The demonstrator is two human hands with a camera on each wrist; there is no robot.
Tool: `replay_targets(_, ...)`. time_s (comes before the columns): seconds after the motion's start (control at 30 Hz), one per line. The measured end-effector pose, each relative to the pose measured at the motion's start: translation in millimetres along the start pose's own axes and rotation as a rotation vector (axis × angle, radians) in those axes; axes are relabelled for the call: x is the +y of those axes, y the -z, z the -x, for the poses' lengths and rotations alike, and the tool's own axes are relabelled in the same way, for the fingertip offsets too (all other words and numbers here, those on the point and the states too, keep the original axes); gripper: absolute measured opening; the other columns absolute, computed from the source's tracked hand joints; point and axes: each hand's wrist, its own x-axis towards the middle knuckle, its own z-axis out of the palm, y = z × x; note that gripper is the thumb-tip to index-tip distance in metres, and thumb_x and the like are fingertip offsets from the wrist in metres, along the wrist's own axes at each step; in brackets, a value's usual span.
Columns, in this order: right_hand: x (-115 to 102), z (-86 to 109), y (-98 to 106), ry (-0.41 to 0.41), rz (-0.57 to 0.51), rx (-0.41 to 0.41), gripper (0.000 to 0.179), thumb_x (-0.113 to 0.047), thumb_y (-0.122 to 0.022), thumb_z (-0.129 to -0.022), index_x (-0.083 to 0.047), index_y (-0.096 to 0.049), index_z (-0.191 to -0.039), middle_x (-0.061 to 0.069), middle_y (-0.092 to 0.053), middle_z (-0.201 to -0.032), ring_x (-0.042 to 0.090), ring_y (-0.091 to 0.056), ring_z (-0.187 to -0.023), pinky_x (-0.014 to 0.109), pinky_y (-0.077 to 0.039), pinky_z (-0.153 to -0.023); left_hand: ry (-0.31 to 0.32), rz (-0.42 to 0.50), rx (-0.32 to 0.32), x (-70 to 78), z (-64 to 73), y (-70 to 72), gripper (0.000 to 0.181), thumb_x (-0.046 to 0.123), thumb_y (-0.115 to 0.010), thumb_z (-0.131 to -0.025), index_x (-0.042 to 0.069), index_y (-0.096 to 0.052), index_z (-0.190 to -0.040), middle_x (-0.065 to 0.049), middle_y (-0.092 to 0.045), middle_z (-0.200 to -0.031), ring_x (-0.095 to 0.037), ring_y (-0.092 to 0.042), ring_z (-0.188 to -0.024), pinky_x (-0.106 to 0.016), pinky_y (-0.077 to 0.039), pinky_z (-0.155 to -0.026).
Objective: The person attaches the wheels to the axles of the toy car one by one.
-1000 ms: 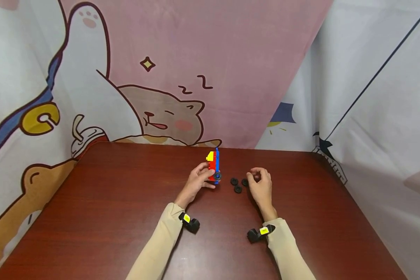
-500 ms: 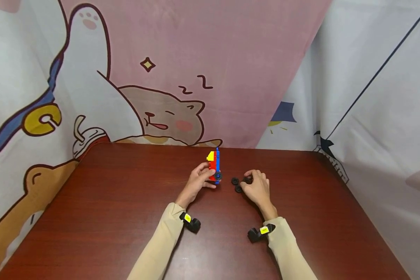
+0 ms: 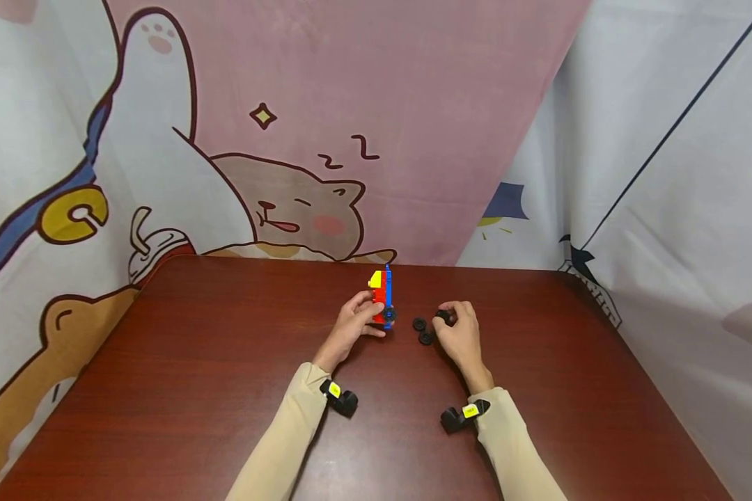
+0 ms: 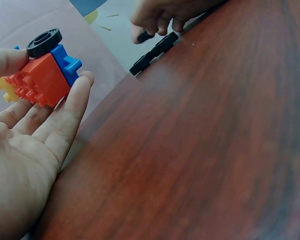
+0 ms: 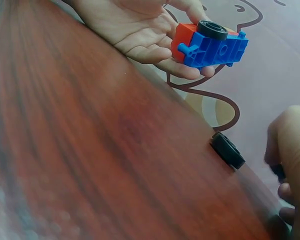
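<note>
Red-brown wooden desk [image 3: 225,383], toward its far edge: the left hand [image 3: 349,324] gripped a red-yellow-blue plastic block vehicle [image 3: 385,296], blue side rightward, apparently for access; the right hand [image 3: 461,337] pinched a round black wheel [image 3: 445,318].

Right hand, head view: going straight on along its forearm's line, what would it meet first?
Probably the pink backdrop beyond the table; the loose wheels lie off that line. Depth is unclear.
</note>
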Motion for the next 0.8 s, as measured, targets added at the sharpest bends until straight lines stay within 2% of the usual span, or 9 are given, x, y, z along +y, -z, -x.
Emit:
replay_targets(0.1, -1, 0.2, 0, 0.052, -0.063, 0.064, 0.023, -0.008, -0.064, -0.082, -0.005, -0.067, -0.104, 0.011, -0.055, -0.101, 0.024, -0.050, -0.087, 0.032, -0.039, -0.078, 0.006, 0.002, -0.004, 0.0, -0.4, 0.1, 0.034, 0.016, -0.060, -0.099, 0.001, -0.050, -0.128, -0.005, -0.068, -0.103, -0.018, -0.072, -0.077, -0.034, -0.062, -0.064)
replay_targets(0.33, 1, -0.7, -1, 0.234, -0.171, 0.215, 0.029, 0.001, -0.062, -0.080, 0.000, -0.068, -0.108, 0.014, -0.055, -0.103, 0.020, -0.050, -0.085, 0.023, -0.039, -0.074, 0.011, -0.001, -0.001, -0.9, -1.3, 0.4, 0.037, 0.016, -0.059, -0.099, 0.000, -0.049, -0.130, -0.005, -0.068, -0.103, -0.018, -0.072, -0.078, -0.034, -0.061, -0.064)
replay_targets(0.53, 1, -3.2, -5, 0.318, -0.221, 0.303, 0.033, 0.006, -0.062, -0.078, 0.000, -0.067, -0.110, 0.017, -0.054, -0.106, 0.026, -0.048, -0.099, 0.029, -0.036, -0.084, 0.015, -0.006, 0.004, 0.0, -1.1, 1.7, 0.036, 0.016, -0.059, -0.100, 0.001, -0.049, -0.130, -0.006, -0.068, -0.104, -0.018, -0.072, -0.078, -0.034, -0.061, -0.065)
replay_targets(0.63, -1, -3.3, -8, 0.357, -0.219, 0.336, 0.034, 0.006, -0.062, -0.077, -0.001, -0.068, -0.110, 0.018, -0.054, -0.105, 0.030, -0.049, -0.100, 0.033, -0.036, -0.084, 0.016, -0.004, 0.004, 0.1, -0.3, 1.9, 0.034, 0.016, -0.059, -0.100, 0.003, -0.049, -0.130, -0.007, -0.068, -0.106, -0.019, -0.072, -0.079, -0.033, -0.062, -0.065)
replay_targets(0.8, -6, -2.2, -14, 0.381, -0.220, 0.327, 0.034, 0.003, -0.064, -0.078, -0.001, -0.067, -0.112, 0.018, -0.054, -0.105, 0.029, -0.048, -0.101, 0.035, -0.037, -0.087, 0.018, -0.010, -0.001, 0.1, 0.0, 0.7, 0.035, 0.017, -0.059, -0.100, 0.003, -0.049, -0.130, -0.006, -0.068, -0.106, -0.021, -0.073, -0.081, -0.033, -0.062, -0.066)
